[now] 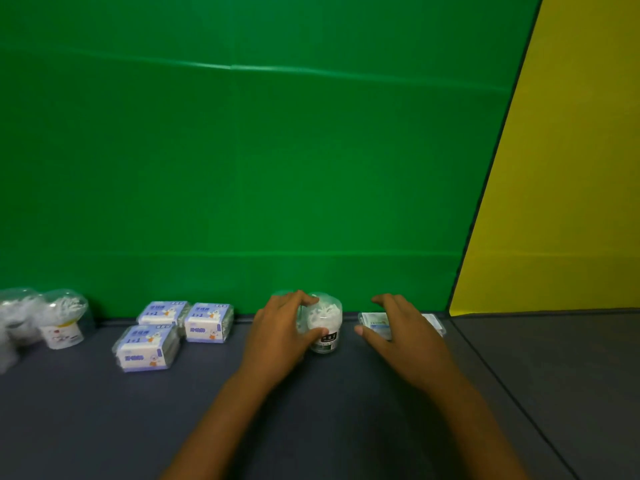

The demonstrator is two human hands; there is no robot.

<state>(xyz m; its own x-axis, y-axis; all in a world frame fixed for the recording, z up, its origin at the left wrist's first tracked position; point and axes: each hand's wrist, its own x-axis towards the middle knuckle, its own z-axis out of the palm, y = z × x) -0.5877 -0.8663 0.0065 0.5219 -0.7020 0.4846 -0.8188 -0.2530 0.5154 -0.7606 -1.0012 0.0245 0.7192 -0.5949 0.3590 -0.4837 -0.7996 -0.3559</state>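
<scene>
By the back edge of the dark grey worktop (104, 427), my left hand (280, 329) curled round a clear plastic jar (327, 318); my right hand (398, 336), fingers spread, covered a flat clear packet (434, 322).

Only the person's arms show, each bare from the fingertips down to where the near edge of the view cuts it off. The left hand (280, 336) runs into a slim wrist and a left forearm (221, 420) that looks broader toward the near edge. The right hand (398, 336) and right forearm (478, 427) have the same build and lie to the right of the first pair. The fingers are long and slender, and a nail shows at each thumb tip. Dim light and slight blur hide finer detail.
</scene>
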